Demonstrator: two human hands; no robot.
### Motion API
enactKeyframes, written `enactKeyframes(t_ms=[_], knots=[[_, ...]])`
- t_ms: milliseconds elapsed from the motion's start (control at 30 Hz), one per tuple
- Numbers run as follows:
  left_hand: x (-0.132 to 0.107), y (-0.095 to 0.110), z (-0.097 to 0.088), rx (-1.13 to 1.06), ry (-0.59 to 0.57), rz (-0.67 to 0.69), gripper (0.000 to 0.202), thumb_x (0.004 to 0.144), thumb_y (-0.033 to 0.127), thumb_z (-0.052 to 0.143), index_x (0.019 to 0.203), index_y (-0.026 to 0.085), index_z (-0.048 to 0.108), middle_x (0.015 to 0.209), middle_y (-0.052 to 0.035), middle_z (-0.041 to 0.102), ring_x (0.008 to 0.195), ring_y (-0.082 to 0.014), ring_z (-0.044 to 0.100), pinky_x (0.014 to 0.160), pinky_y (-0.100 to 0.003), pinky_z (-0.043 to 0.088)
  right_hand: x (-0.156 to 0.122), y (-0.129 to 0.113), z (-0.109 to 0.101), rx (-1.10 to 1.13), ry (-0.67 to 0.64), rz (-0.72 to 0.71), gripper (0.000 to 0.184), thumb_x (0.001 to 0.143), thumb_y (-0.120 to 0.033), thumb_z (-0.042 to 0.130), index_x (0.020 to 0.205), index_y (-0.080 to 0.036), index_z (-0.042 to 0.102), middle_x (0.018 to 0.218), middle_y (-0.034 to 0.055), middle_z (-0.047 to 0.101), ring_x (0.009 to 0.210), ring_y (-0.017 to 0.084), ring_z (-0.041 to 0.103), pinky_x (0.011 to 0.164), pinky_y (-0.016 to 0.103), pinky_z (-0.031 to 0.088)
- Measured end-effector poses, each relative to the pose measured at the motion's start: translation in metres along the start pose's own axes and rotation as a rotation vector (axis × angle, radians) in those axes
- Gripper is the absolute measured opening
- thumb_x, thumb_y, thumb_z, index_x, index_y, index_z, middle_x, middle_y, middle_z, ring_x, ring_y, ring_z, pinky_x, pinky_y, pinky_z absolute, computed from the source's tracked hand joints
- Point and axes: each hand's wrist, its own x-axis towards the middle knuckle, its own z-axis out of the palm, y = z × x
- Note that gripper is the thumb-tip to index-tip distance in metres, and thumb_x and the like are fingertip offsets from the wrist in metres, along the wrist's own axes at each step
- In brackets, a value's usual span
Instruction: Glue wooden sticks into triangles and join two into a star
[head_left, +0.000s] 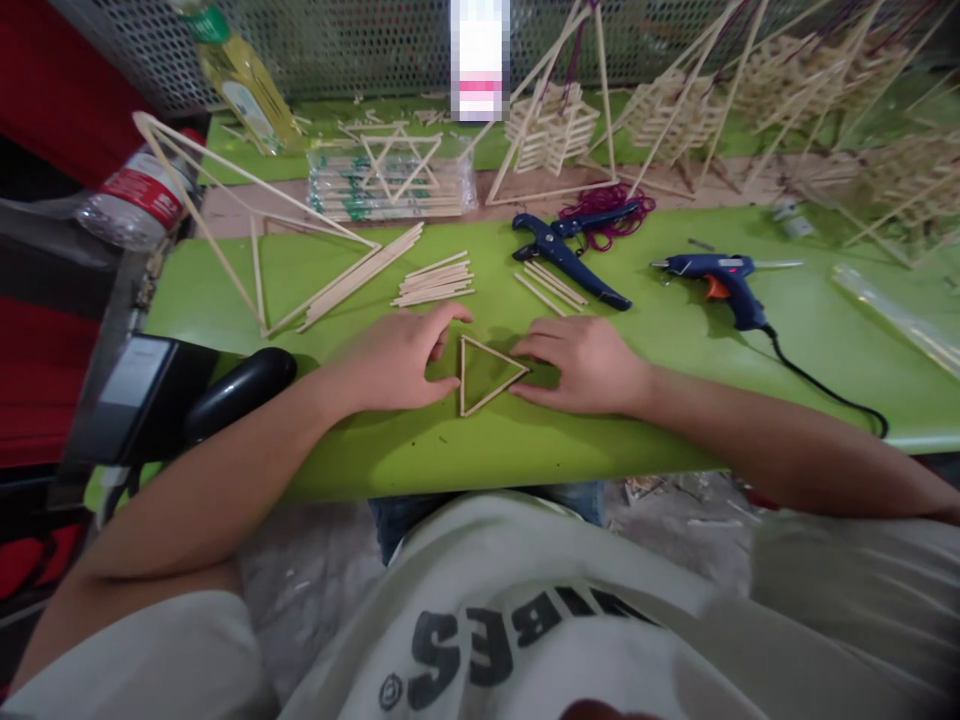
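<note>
A small triangle of thin wooden sticks (462, 375) lies flat on the green tabletop (420, 450) in front of me. My left hand (401, 358) is at its left side, thumb and fingers apart, the thumb tip close to the upright stick. On the other side, my right hand (581, 365) has its thumb and fingertips around the right corner; its fingers are parted, and whether they touch the wood I cannot tell. Just beyond the hands lie a pile of short sticks (435, 280) and a few loose sticks (555, 285).
Blue cutters (566, 262) lie beside purple string (600, 225). A corded blue glue gun (724, 275) rests at right. Behind stand wooden stick frames (551, 130), a packet of sticks (390, 195) and a bottle of yellow liquid (244, 85). A large stick frame (202, 230) is at left.
</note>
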Motion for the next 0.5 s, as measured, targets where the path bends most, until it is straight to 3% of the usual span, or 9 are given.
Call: enactKeyframes(t_ms=[200,367,500], knots=[[0.000,0.002,-0.005,-0.032,-0.059,-0.039,0.062,0.104,0.044,0.076,0.162,0.026,0.061,0.099,-0.0024,0.074,0.086,-0.0231,0.069,0.076,-0.036,0.044,-0.004,0.006,-0.001,0.106,0.060,0.028,0.039,0.108,-0.056,0.082,0.120,-0.020,0.086,0.105,0.0094,0.085,0.088,0.025,0.077,0.075,0.040,0.052],[0.001,0.003,-0.004,-0.098,-0.034,-0.110,0.054,0.106,0.036,0.069,0.160,0.028,0.065,0.097,-0.0008,0.076,0.081,-0.0208,0.069,0.074,-0.035,0.044,-0.006,0.017,-0.007,0.297,0.282,0.229,0.025,0.111,-0.046,0.077,0.098,-0.025,0.072,0.085,0.0027,0.073,0.071,0.020,0.063,0.068,0.039,0.049],[0.002,0.004,-0.004,-0.115,-0.042,-0.137,0.053,0.106,0.035,0.069,0.159,0.027,0.066,0.098,-0.0009,0.078,0.081,-0.0206,0.070,0.074,-0.035,0.044,-0.002,0.027,-0.009,0.325,0.440,0.329,0.023,0.110,-0.043,0.075,0.097,-0.027,0.064,0.081,0.0008,0.065,0.066,0.018,0.054,0.062,0.038,0.044]])
